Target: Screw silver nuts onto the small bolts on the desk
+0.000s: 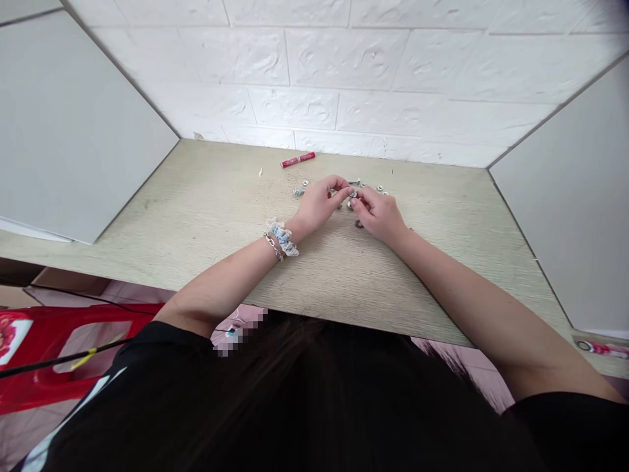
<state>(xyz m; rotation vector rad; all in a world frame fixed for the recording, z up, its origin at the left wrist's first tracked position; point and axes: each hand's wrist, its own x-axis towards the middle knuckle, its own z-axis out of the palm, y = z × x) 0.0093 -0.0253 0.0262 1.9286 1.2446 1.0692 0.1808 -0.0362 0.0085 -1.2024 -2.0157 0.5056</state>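
Observation:
My left hand (pixel 322 202) and my right hand (pixel 377 211) meet over the table, thumbs and forefingers pinched together. Between their fingertips is a small shiny metal fastener (pixel 352 195), mostly covered, so whether it is a bolt or a nut is unclear. Just behind the fingers lies a silver bolt (pixel 354 182). Another short bolt (pixel 298 192) rests left of my left hand, with a nut (pixel 305 183) close by. Beyond my right hand lie several nuts (pixel 380 188). A dark ring-shaped washer (pixel 358 224) sits beside my right palm. Other small pieces are partly hidden under the hands.
A red tube (pixel 297 160) lies toward the back of the wooden table (pixel 196 196). The white brick-patterned wall (pixel 314 65) closes off the far side. Grey panels stand left (pixel 73 124) and right (pixel 570 196). Below the left edge is a red plastic stool (pixel 63 328).

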